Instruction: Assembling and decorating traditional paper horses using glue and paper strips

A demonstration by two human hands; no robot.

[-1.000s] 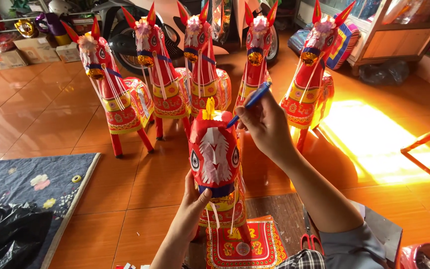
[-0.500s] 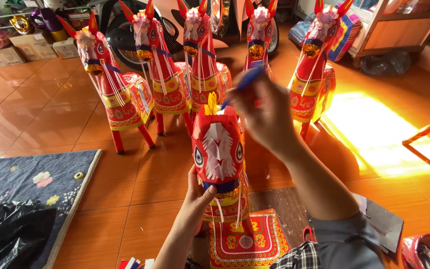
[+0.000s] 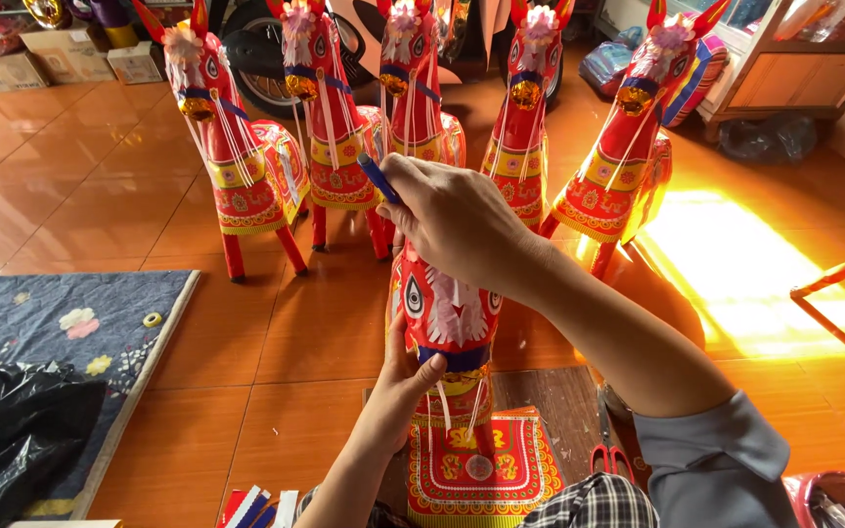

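Observation:
A red paper horse figure [image 3: 447, 313] with white painted eyes and a patterned red and yellow saddle cloth stands right in front of me. My left hand [image 3: 405, 376] grips it from below at the neck. My right hand [image 3: 457, 223] rests over the top of its head and holds a blue pen [image 3: 378, 178], pinched in the fingers with the tip angled up to the left. The top of the horse's head is hidden under my right hand.
Several finished red paper horses [image 3: 237, 147] stand in a row on the orange tiled floor behind. A grey patterned mat [image 3: 61, 332] with a black plastic bag [image 3: 12, 430] lies at left. Red-handled scissors [image 3: 603, 455] lie by my right arm. A red frame [image 3: 838, 293] stands at right.
My right hand has come down from beside the horse's head onto its top, and the blue pen now points up left instead of up right. The view has tilted down slightly.

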